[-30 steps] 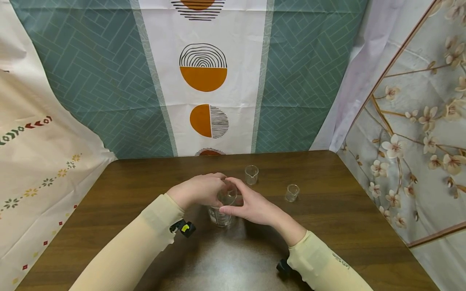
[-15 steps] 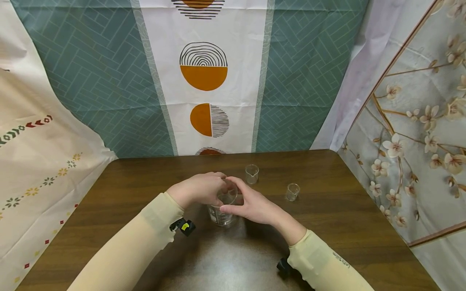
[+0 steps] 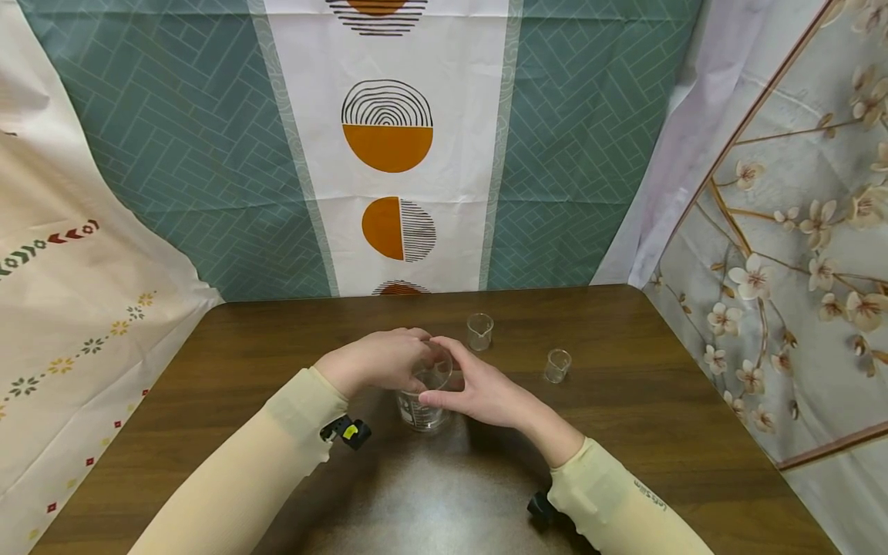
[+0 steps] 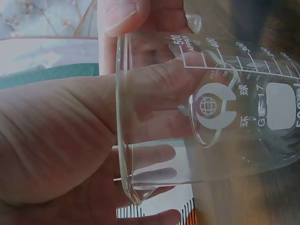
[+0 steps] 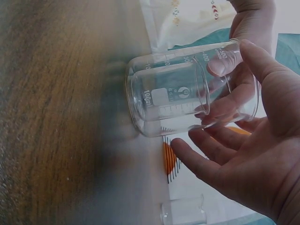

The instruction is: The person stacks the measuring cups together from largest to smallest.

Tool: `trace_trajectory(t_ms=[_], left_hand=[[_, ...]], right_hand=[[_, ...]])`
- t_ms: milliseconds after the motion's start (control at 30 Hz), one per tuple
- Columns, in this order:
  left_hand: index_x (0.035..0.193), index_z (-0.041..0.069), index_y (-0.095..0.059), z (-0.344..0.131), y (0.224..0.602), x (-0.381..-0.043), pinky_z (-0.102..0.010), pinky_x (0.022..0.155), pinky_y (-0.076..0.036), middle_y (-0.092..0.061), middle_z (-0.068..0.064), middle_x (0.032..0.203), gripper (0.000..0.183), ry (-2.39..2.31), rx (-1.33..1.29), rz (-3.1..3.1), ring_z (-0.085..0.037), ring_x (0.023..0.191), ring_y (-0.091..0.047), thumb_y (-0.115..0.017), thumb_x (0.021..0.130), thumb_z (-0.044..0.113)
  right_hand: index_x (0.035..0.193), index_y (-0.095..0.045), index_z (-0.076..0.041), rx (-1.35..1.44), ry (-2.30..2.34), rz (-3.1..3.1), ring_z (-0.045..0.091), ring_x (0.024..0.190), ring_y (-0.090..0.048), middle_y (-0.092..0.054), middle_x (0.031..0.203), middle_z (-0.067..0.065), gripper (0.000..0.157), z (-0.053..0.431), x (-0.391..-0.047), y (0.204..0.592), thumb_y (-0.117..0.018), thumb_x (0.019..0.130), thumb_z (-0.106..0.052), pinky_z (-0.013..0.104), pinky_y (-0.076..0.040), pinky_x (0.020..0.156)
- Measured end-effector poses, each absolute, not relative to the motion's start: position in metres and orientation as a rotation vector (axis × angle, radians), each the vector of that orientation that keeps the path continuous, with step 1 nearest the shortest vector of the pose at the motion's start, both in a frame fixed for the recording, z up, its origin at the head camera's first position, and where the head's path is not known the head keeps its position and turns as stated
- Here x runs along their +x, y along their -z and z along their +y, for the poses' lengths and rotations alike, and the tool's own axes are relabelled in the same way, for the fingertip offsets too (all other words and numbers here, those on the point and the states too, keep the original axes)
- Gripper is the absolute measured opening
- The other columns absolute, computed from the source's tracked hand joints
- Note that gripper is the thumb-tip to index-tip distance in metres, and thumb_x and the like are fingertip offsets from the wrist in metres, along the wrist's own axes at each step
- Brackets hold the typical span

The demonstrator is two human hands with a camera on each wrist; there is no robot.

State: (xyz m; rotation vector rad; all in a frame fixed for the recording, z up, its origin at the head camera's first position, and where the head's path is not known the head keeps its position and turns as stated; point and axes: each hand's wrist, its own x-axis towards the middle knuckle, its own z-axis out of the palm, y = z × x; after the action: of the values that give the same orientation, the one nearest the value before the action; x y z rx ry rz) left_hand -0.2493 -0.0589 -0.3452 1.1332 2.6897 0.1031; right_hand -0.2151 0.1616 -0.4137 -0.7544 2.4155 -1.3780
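A large clear glass beaker [image 3: 421,416] with white graduations stands upright at mid-table. Inside it sits a smaller 100 ml glass beaker [image 5: 171,91], its rim well below the large one's. My left hand [image 3: 381,362] reaches in over the large rim from the left, and its thumb and fingers pinch the small beaker's rim. From the right, my right hand [image 3: 482,391] curls thumb and forefinger around the large beaker's rim. In the right wrist view, its other fingers [image 5: 199,161] extend along the glass side.
Two small empty glass beakers stand on the brown wooden table [image 3: 277,339]: one behind the hands [image 3: 480,333], the other farther right [image 3: 557,366]. Patterned cloth [image 3: 583,154] hangs behind the table's back edge and at both sides.
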Motion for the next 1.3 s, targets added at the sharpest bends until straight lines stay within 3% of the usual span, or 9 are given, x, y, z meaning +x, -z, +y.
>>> trace_trajectory(t_ms=[567, 800, 1300], left_hand=[[0.134, 0.016, -0.079, -0.075, 0.344, -0.246, -0.050, 0.110, -0.053, -0.068, -0.005, 0.144, 0.042, -0.284, 1.211, 2.703, -0.029, 0.138, -0.059, -0.088, 0.094, 0.027], [0.131, 0.012, -0.078, -0.082, 0.341, -0.243, -0.054, 0.116, -0.049, -0.065, -0.010, 0.150, 0.043, -0.330, 1.181, 2.759, -0.035, 0.145, -0.055, -0.090, 0.094, 0.031], [0.118, 0.014, -0.084, -0.065, 0.351, -0.248, -0.056, 0.104, -0.056, -0.074, -0.005, 0.130, 0.024, -0.127, 1.132, 2.814, -0.032, 0.128, -0.065, -0.079, 0.094, 0.009]], right_hand=[[0.172, -0.029, -0.032, -0.747, 1.379, 2.415, 0.025, 0.133, -0.068, -0.046, 0.165, -0.002, 0.092, 0.161, -0.216, 0.414, -0.082, 0.100, -0.052, 0.046, -0.057, 0.104], [0.172, -0.029, -0.034, -0.736, 1.355, 2.430, 0.023, 0.132, -0.067, -0.047, 0.165, -0.003, 0.091, 0.162, -0.216, 0.413, -0.081, 0.100, -0.053, 0.046, -0.057, 0.104], [0.172, -0.029, -0.036, -0.731, 1.370, 2.423, 0.022, 0.130, -0.069, -0.045, 0.167, -0.004, 0.092, 0.161, -0.217, 0.414, -0.083, 0.099, -0.053, 0.043, -0.059, 0.101]])
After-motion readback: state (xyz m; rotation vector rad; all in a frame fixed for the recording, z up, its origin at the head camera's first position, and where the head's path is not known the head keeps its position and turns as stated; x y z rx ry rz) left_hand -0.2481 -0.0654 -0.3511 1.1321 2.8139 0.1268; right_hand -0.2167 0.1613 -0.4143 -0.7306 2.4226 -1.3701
